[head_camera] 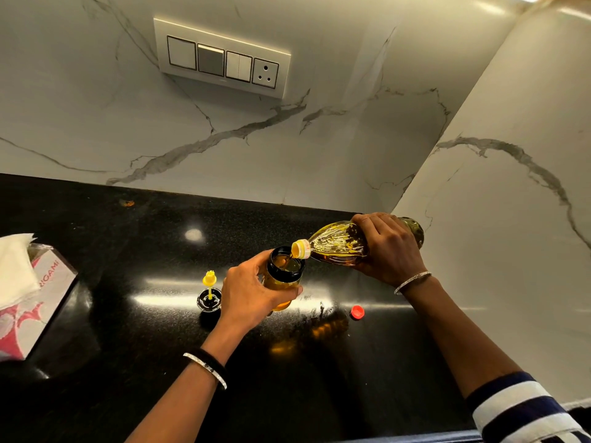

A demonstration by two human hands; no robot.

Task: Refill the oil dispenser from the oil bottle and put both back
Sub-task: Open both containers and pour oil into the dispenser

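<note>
While the right hand [390, 247] wraps its fingers round the fat part of the oil bottle [335, 246] and tips it almost flat, the bottle's yellow neck sits right at the black rim of the oil dispenser [284, 276], with a thin thread of oil running in; the left hand [252, 289] curls round the dispenser from the side, thumb across the near face, holding it upright with golden oil showing in its lower part; it looks lifted a bit off the counter [128, 251], but with the glare on that black stone I can't swear the base isn't touching. Just left of that hand the dispenser lid [209, 298] lies upside down on the counter, yellow spout sticking up; the red cap [357, 312] sits on the counter below the bottle, near the right wrist, apart from everything else. Far left there's a tissue box [35, 298] with a tissue poking out; up on the marble wall [319, 155] is a switch panel [222, 57] with a socket; both wrists wear a bangle, and a striped sleeve [518, 407] shows on the right arm.
</note>
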